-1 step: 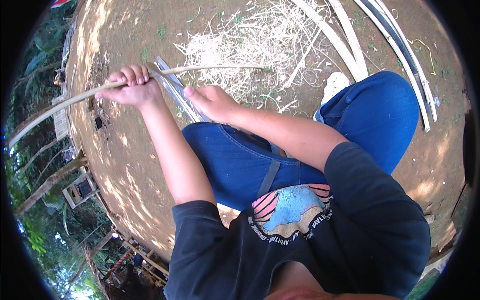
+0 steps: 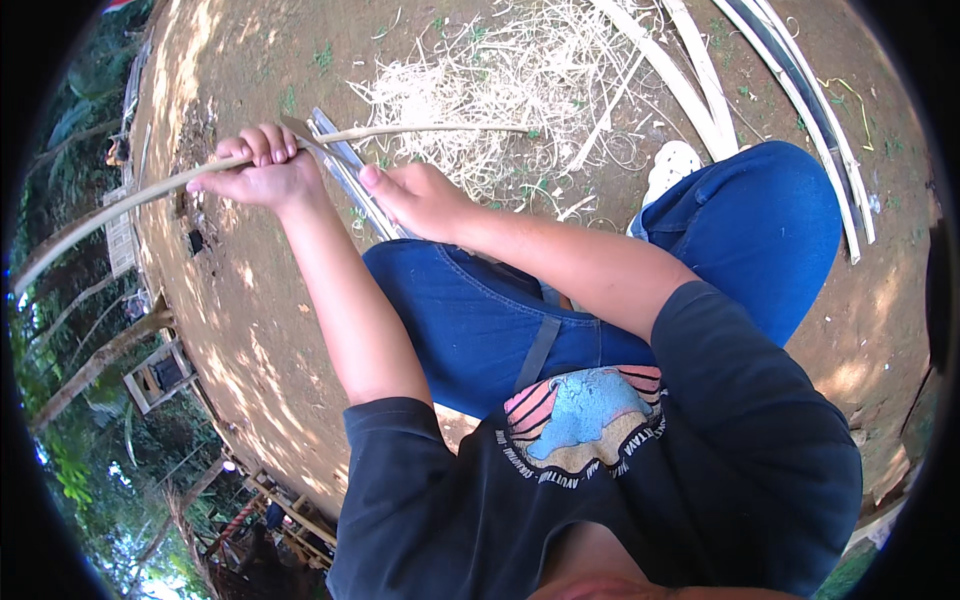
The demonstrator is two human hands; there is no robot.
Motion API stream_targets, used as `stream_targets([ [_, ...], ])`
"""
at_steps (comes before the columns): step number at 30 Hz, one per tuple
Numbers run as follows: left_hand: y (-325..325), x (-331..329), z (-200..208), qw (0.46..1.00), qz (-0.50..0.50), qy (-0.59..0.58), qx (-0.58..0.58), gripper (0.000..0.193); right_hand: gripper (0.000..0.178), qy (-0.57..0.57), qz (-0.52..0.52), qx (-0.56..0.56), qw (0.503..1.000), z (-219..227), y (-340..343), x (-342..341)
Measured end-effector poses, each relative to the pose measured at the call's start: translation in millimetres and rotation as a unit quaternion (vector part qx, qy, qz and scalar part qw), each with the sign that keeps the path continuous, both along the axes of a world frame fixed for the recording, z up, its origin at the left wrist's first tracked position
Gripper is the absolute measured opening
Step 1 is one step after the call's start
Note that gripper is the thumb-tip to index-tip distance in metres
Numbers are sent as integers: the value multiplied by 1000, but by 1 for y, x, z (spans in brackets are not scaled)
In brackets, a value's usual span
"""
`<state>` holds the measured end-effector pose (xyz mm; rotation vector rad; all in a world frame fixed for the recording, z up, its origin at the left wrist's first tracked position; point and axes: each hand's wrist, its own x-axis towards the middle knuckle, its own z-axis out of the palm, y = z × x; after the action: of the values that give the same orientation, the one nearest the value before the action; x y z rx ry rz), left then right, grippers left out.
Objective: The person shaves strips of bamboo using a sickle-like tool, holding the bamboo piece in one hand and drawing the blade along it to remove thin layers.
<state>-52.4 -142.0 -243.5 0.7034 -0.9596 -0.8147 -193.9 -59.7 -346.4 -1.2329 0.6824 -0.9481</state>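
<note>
My left hand [image 2: 258, 166] is closed round a long, slender bamboo strip [image 2: 120, 208], which curves from the far left rim across to the shavings. In my right hand [image 2: 418, 202] is a knife [image 2: 310, 138], its handle hidden by the fingers. The blade points up and left, crossing the strip just right of my left hand; whether it is cutting in cannot be told. Beneath the blade, a grey, flat-sided bar [image 2: 352, 180] slants down to my jeans-covered leg [image 2: 430, 320].
Pale curled shavings [image 2: 480, 100] are heaped on the brown dirt ahead. Split bamboo lengths [image 2: 690, 85] lie beyond my white shoe [image 2: 674, 165], with darker strips [image 2: 800, 85] farther right. A small wooden frame [image 2: 160, 376] and trees [image 2: 75, 380] stand at the left.
The knife blade has turned slightly and its tip sits a little farther left and up. My right hand has shifted slightly left. My left hand keeps its grip.
</note>
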Motion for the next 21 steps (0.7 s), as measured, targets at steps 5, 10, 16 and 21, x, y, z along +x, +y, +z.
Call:
stream_targets([
  [5,-3,-14,6,1000,-11,-9,-6,73,69,149,-16,275,950,-78,-8,-33],
  [10,-5,-16,4,1000,6,17,15,74,75,128,21,234,964,-75,-14,-35],
  [16,-14,-17,6,1000,-12,-11,17,76,70,115,-34,152,981,-69,-7,-16],
  [21,-18,-21,11,999,-40,-13,-4,78,69,198,-1,264,944,-136,-18,-67],
])
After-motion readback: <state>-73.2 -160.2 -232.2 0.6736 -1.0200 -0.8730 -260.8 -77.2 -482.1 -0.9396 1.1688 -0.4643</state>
